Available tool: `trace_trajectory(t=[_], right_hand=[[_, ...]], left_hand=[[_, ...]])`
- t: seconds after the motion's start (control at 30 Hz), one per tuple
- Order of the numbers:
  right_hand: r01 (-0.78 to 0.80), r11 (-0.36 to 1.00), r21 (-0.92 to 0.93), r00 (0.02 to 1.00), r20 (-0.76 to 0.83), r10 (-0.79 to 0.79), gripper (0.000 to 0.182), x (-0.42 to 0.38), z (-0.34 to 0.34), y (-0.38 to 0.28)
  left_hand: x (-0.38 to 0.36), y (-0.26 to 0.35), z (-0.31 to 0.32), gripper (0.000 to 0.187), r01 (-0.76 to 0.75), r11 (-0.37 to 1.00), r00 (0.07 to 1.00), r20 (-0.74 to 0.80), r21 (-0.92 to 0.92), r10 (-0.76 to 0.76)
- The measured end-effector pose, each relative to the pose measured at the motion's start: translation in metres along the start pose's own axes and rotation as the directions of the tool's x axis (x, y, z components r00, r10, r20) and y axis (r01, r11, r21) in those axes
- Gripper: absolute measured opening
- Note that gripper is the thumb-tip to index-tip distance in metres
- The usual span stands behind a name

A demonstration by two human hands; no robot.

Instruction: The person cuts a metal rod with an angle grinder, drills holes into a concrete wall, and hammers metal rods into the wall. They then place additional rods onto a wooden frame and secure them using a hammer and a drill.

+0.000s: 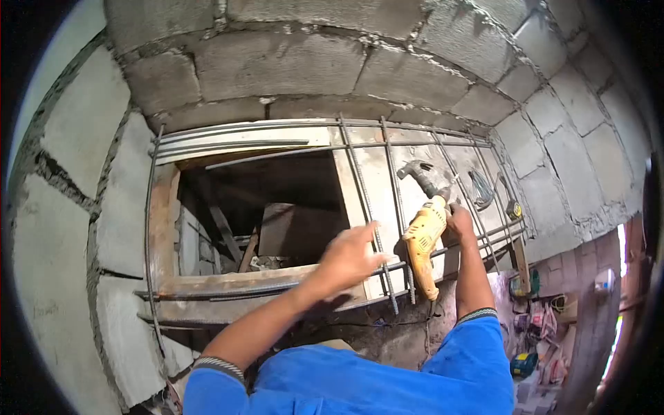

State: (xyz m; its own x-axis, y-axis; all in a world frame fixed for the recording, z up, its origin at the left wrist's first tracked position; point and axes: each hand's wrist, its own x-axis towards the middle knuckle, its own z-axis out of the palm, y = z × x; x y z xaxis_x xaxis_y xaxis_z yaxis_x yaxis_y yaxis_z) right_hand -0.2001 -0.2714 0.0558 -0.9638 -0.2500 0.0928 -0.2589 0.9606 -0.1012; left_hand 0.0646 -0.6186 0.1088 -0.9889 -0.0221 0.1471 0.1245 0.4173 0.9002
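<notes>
Both arms reach up and forward from short blue sleeves with striped cuffs, bare from the upper arm down. The left hand [349,257] is raised with the wrist bent slightly back and the fingers pointing up and to the right, loosely extended rather than clenched; it seems to grip nothing, though its fingertips are partly hard to make out. The right arm stretches straighter and higher, and the right hand [459,223] is curled closed in a firm grasp, knuckles toward the camera.

Rough grey concrete-block walls [297,62] with mortar joints surround a dark rectangular opening [263,207]. Daylight enters through a gap [620,304] at the right edge, above a cluttered floor [539,346].
</notes>
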Motion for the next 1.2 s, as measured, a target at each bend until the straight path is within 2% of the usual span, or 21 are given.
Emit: trace_trajectory(t=[0.03, 0.1, 0.17, 0.23, 0.27, 0.3, 0.4, 0.57, 0.67, 0.7, 0.77, 0.83, 0.87, 0.9, 0.97, 1.03, 1.07, 1.1, 1.13, 1.17, 1.2], right_hand=[[0.004, 1.0, -0.006, 1.0, -0.006, -0.004, 0.041, -0.001, -0.001, -0.002], [-0.02, 0.999, 0.037, 1.0, 0.006, 0.02, 0.04, 0.0, -0.001, -0.003], [-0.048, 0.998, 0.04, 0.999, 0.028, 0.047, 0.039, 0.0, -0.005, -0.006], [-0.064, 0.998, 0.016, 0.996, 0.056, 0.063, 0.036, -0.001, -0.011, -0.015], [-0.075, 0.997, -0.006, 0.996, 0.045, 0.076, 0.035, -0.004, -0.015, -0.023], [-0.086, 0.996, -0.027, 0.996, 0.035, 0.087, 0.034, -0.007, -0.02, -0.03], [-0.114, 0.991, -0.064, 0.993, 0.003, 0.114, 0.035, -0.017, -0.036, -0.047], [-0.241, 0.957, -0.158, 0.97, -0.029, 0.24, 0.04, -0.02, -0.062, -0.043], [-0.405, 0.907, -0.117, 0.914, -0.049, 0.402, 0.047, -0.028, -0.073, -0.006], [-0.445, 0.895, -0.042, 0.891, -0.12, 0.438, 0.046, -0.037, -0.074, 0.007], [-0.467, 0.884, 0.029, 0.869, -0.172, 0.465, 0.05, -0.054, -0.067, 0.045], [-0.217, 0.964, -0.157, 0.95, -0.26, 0.171, 0.043, -0.059, -0.013, 0.17], [-0.091, 0.993, -0.076, 0.965, -0.252, 0.069, 0.041, -0.068, -0.028, 0.165], [-0.323, 0.937, 0.134, 0.914, -0.213, 0.346, 0.043, -0.078, -0.049, 0.139], [-0.087, 0.991, 0.096, 0.91, -0.397, 0.119, 0.045, -0.087, -0.045, 0.164], [-0.176, 0.942, 0.287, 0.848, -0.442, 0.293, 0.05, -0.09, -0.034, 0.207], [-0.272, 0.792, 0.547, 0.828, -0.287, 0.482, 0.05, -0.098, -0.057, 0.168], [-0.364, 0.565, 0.74, 0.786, -0.082, 0.613, 0.05, -0.113, -0.093, 0.106], [-0.305, 0.531, 0.791, 0.791, -0.1, 0.603, 0.049, -0.116, -0.099, 0.094], [-0.246, 0.495, 0.833, 0.796, -0.117, 0.593, 0.049, -0.119, -0.105, 0.084], [-0.24, 0.45, 0.86, 0.8, -0.088, 0.594, 0.045, -0.127, -0.123, 0.053]], left_hand=[[0.015, 0.011, 0.027, 0.071, -0.111, 0.987, 0.993, -0.03, 0.117, 0.115], [0.057, 0.04, 0.055, 0.082, -0.066, 0.995, 0.995, 0.075, 0.077, 0.06], [0.097, 0.041, 0.094, 0.088, -0.087, 0.984, 0.996, 0.008, 0.156, 0.087], [0.133, 0.033, 0.126, 0.091, -0.009, 0.982, 0.998, 0.056, 0.189, -0.002], [0.144, 0.027, 0.14, 0.093, -0.009, 0.961, 1.0, 0.015, 0.278, 0.004], [0.158, 0.019, 0.15, 0.097, 0.061, 0.964, 0.991, 0.101, 0.258, -0.09], [0.175, 0.025, 0.147, 0.098, 0.184, 0.962, 0.956, 0.191, 0.2, -0.222], [0.172, 0.02, 0.136, 0.092, 0.192, 0.972, 0.958, 0.191, 0.136, -0.216], [0.172, 0.019, 0.127, 0.091, 0.213, 0.967, 0.954, 0.185, 0.139, -0.236], [0.173, 0.02, 0.125, 0.09, 0.226, 0.964, 0.95, 0.187, 0.138, -0.25], [0.178, 0.016, 0.136, 0.087, 0.257, 0.962, 0.956, 0.119, 0.095, -0.267], [0.187, -0.003, 0.156, 0.084, 0.241, 0.968, 0.958, 0.146, 0.063, -0.248], [0.187, -0.005, 0.159, 0.075, 0.233, 0.971, 0.964, 0.118, 0.054, -0.238], [0.187, -0.008, 0.169, 0.073, 0.2, 0.98, 0.975, 0.092, 0.025, -0.201], [0.161, 0.01, 0.153, 0.069, -0.041, 0.948, 0.99, -0.113, 0.315, 0.081], [0.131, 0.023, 0.113, 0.068, -0.14, 0.989, 0.988, -0.065, 0.048, 0.143], [0.113, 0.024, 0.088, 0.063, -0.172, 0.984, 0.983, -0.057, 0.037, 0.174], [0.095, 0.016, 0.062, 0.059, -0.195, 0.981, 0.978, -0.071, 0.002, 0.195], [0.074, 0.009, 0.037, 0.055, -0.22, 0.975, 0.972, -0.087, -0.036, 0.216], [0.045, -0.003, 0.014, 0.049, -0.214, 0.976, 0.943, -0.255, 0.03, 0.214], [0.01, -0.001, -0.027, 0.05, -0.081, 0.993, 0.958, -0.268, 0.088, 0.102]])
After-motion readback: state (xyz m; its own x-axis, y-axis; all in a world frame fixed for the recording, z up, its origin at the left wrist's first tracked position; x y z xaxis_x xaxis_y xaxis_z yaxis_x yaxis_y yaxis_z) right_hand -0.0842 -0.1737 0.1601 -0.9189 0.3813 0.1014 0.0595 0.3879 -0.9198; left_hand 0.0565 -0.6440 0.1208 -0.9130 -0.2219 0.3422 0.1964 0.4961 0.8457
